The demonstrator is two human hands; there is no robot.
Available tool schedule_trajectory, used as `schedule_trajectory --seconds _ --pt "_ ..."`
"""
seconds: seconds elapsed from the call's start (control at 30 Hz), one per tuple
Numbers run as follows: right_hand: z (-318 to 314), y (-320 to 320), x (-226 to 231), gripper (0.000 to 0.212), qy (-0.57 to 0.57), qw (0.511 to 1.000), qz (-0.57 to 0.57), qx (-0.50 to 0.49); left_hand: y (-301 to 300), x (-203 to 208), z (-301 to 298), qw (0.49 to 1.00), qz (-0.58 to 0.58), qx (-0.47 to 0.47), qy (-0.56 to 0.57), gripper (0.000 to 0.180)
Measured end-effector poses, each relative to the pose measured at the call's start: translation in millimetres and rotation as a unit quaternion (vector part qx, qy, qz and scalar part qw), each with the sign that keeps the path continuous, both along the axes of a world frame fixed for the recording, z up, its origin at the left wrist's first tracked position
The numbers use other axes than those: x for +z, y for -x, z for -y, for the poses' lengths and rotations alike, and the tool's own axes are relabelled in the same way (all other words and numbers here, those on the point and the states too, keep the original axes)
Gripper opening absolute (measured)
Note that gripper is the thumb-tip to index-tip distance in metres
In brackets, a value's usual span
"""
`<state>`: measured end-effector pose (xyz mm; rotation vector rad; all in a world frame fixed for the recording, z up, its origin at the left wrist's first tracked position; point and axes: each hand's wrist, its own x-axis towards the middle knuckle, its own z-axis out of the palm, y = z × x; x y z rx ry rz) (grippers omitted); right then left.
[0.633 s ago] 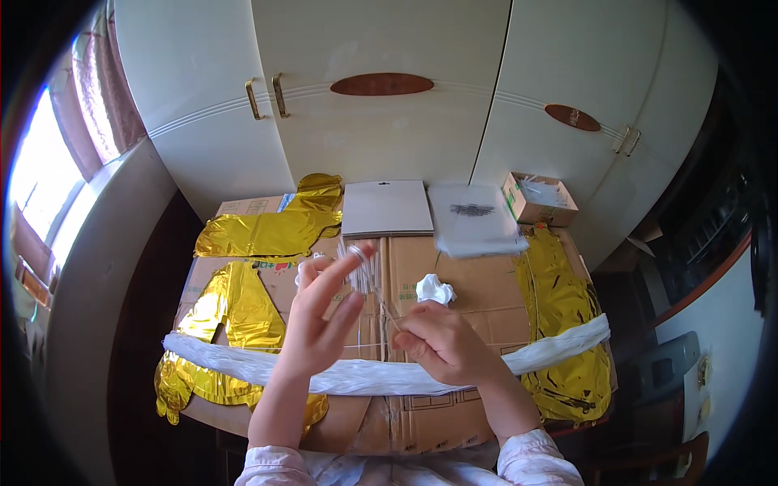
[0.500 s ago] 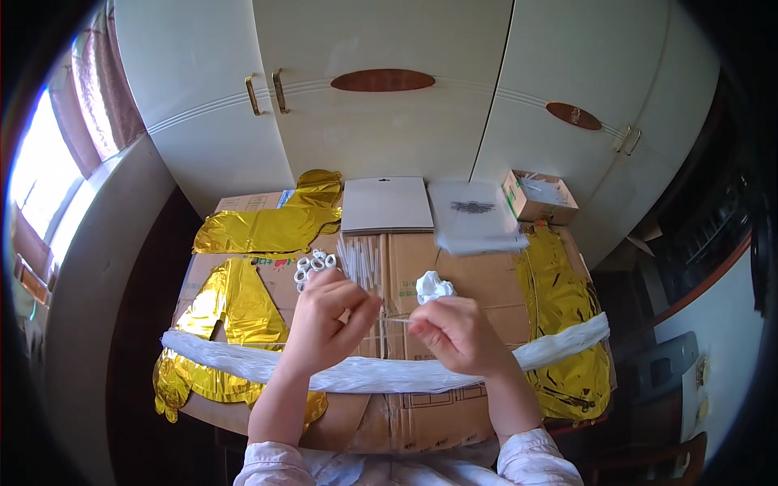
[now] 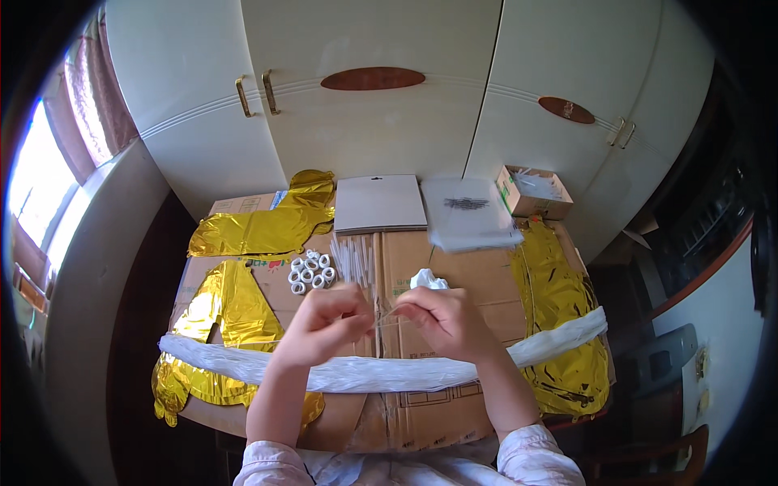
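Observation:
My left hand (image 3: 327, 322) and my right hand (image 3: 447, 321) are raised over the middle of the cardboard, both closed in a pinch. Between their fingertips runs a thin whitish string (image 3: 385, 317); its ends are hidden in the fingers. Beneath my wrists a long bundle of white strings (image 3: 389, 376) lies across the cardboard from left to right. A small crumpled white bundle (image 3: 427, 279) sits just beyond my right hand. Several small white rings (image 3: 311, 271) cluster past my left hand, beside a row of clear straws (image 3: 352, 261).
Gold foil balloons lie flat at the far left (image 3: 263, 232), near left (image 3: 235, 304) and right (image 3: 559, 300) of the cardboard (image 3: 470, 271). At the back are a stack of grey card (image 3: 379, 202), clear plastic bags (image 3: 470, 223) and a small box of straws (image 3: 535, 194), before white cabinets (image 3: 373, 130).
My hands have drawn closer together, the right one moving left and slightly up. The string between them is shorter and slanted. The view has shifted slightly.

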<state>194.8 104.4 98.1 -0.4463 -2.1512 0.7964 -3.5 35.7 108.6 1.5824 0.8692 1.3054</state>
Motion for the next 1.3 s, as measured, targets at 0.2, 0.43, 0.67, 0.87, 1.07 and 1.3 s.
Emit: schedule_trajectory --seconds 0.2,0.43,0.67,0.87,1.07,1.3 --pt "6 4 5 0.011 -0.043 0.997 0.03 0.061 -25 11 -4 0.981 0.033 0.172 -0.086 0.013" --pt "-3 -2 -1 0.011 0.028 0.999 0.003 0.037 -12 4 7 0.964 0.234 -0.083 0.094 0.018" --pt "14 -3 12 0.007 0.047 0.997 -0.014 0.053 -15 16 3 0.904 -0.342 0.214 -0.14 0.019" --pt "18 6 6 0.004 -0.048 0.998 0.035 0.034 -22 8 0 0.98 0.196 0.005 -0.009 0.014" --pt "8 2 8 0.012 0.114 0.993 0.035 0.016 -14 -1 0 0.999 -0.006 0.04 0.018 0.02" --pt "16 6 6 0.012 0.09 0.993 -0.009 0.07 -14 1 -6 0.943 -0.204 0.214 -0.153 0.015"
